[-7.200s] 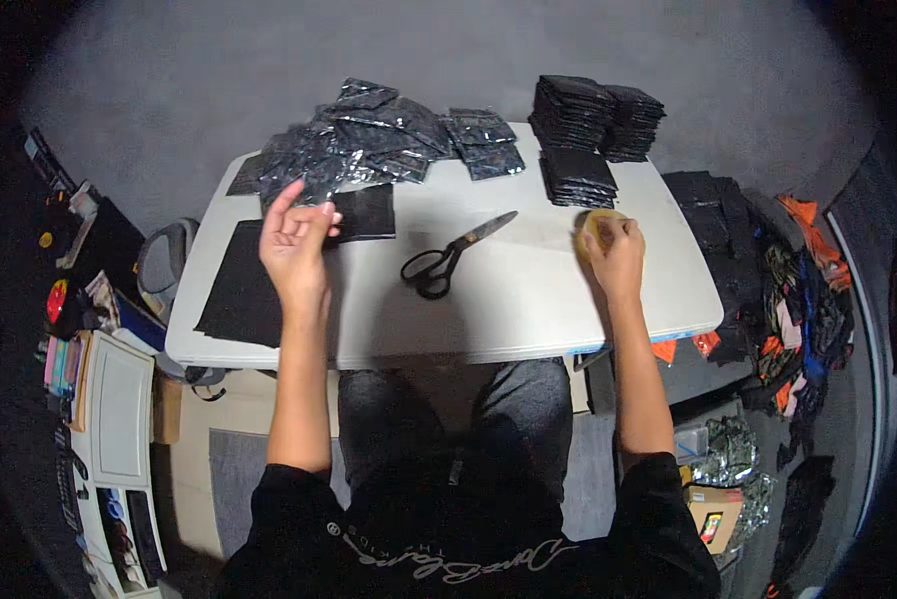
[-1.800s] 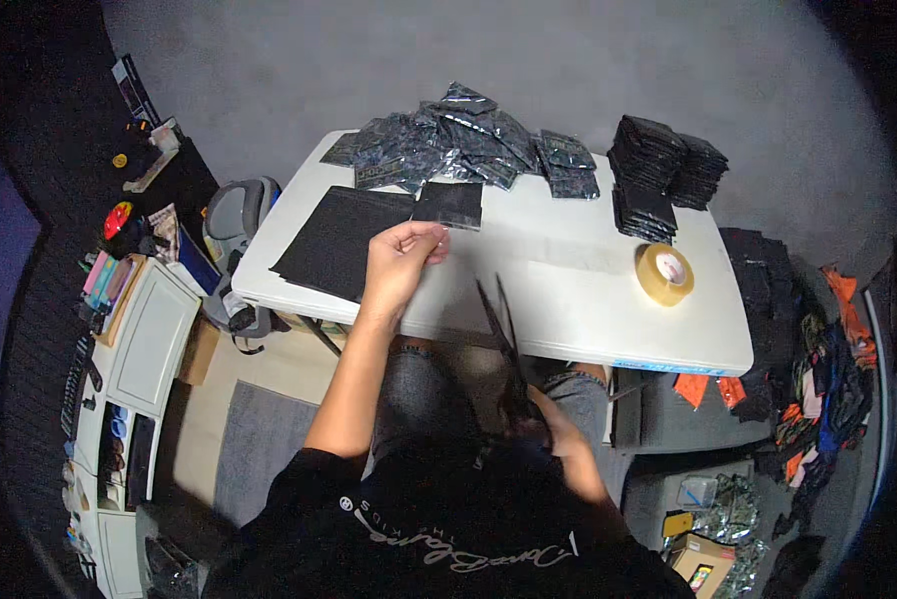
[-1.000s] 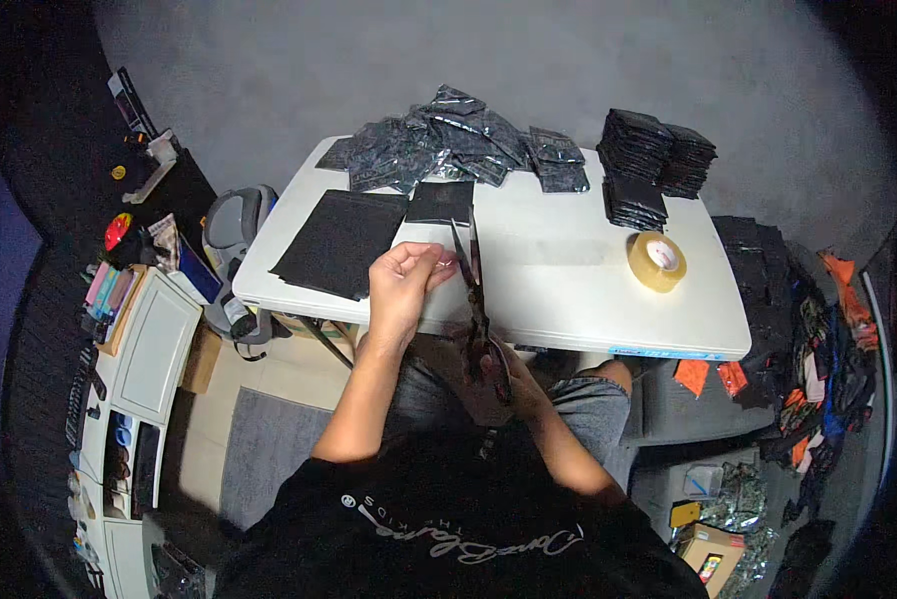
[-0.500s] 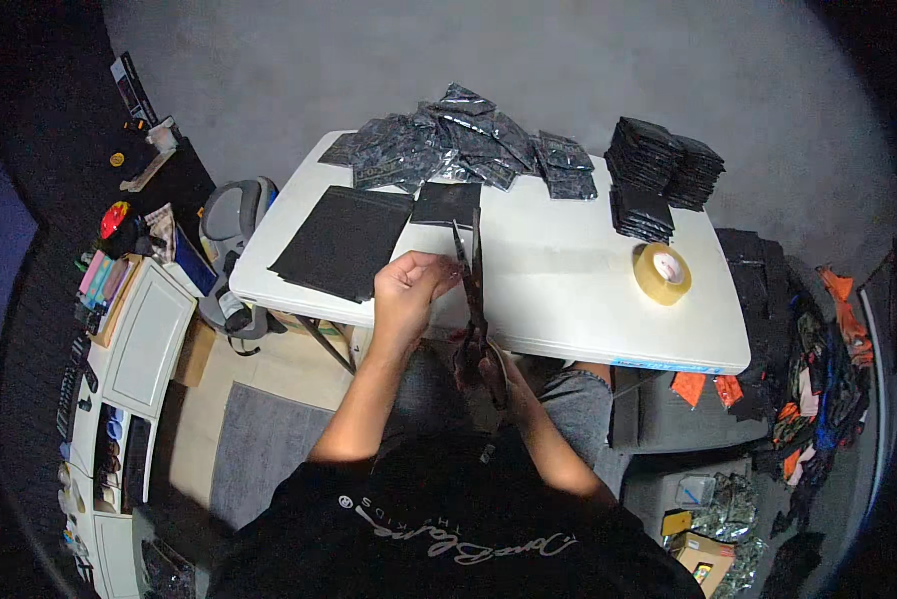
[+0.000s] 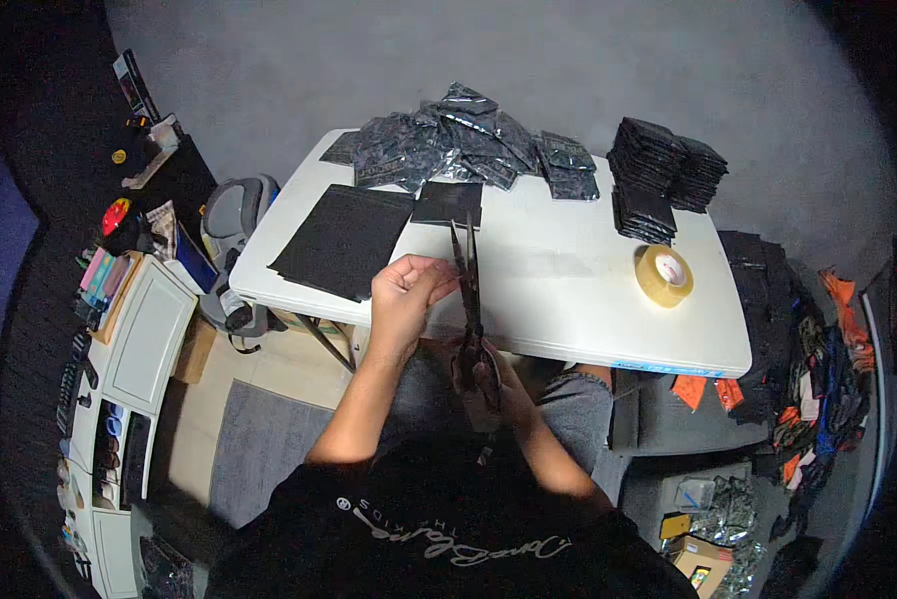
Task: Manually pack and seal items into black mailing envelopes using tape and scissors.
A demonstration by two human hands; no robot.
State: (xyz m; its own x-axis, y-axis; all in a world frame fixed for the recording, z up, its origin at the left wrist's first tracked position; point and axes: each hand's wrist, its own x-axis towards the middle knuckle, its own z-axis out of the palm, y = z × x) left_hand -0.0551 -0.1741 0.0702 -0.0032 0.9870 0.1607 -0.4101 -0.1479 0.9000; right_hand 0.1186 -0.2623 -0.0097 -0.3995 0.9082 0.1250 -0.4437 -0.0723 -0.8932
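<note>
My right hand point(image 5: 490, 377) is closed round the dark handles of a pair of scissors point(image 5: 470, 290) at the near edge of the white table point(image 5: 558, 299). The blades point away from me and stand slightly apart. Just left of them, my left hand point(image 5: 400, 292) is closed in a pinch, fingertips beside the blades. What it pinches, if anything, is too small to make out. Beyond the blade tips lies a small black packet point(image 5: 448, 204). A stack of flat black bags point(image 5: 343, 240) lies to its left. A roll of clear tape point(image 5: 664, 277) rests at the right.
A heap of dark shiny plastic packets point(image 5: 438, 140) covers the table's far side. Folded black packets point(image 5: 648, 165) are stacked at the far right corner. A grey chair point(image 5: 237, 220) stands left of the table, and a grey seat point(image 5: 688, 419) with clothing is at right.
The scissors have shifted slightly left, and their blades are a little closer together. My left hand stays pinched in almost the same place.
</note>
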